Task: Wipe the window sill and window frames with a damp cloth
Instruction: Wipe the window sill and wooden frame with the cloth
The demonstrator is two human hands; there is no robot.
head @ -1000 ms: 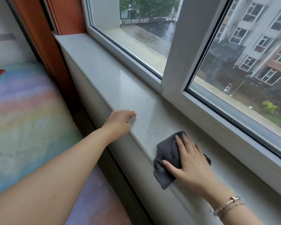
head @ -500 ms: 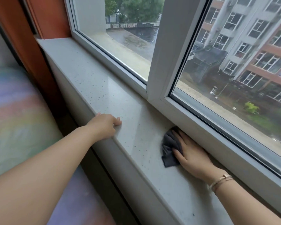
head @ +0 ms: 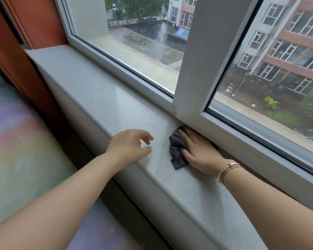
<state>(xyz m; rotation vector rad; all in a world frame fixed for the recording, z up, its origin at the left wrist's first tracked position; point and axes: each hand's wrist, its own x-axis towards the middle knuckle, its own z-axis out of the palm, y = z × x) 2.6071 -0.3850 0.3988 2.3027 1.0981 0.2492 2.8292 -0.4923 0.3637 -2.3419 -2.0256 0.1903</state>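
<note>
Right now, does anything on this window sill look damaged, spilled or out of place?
Nothing stands out. The sill looks whole apart from small dark specks. The right hand presses a bunched grey cloth against the base of the window frame; the left hand hangs loosely over the sill's front edge.

We press our right hand (head: 200, 152) flat on a dark grey cloth (head: 177, 150) at the back of the speckled window sill (head: 101, 103), where it meets the white window frame (head: 192, 83). Our left hand (head: 128, 147) is at the sill's front edge, fingers loosely curled, holding nothing. A gold bracelet (head: 228, 169) circles the right wrist. A pastel bedspread (head: 20, 150) lies at left.
</note>
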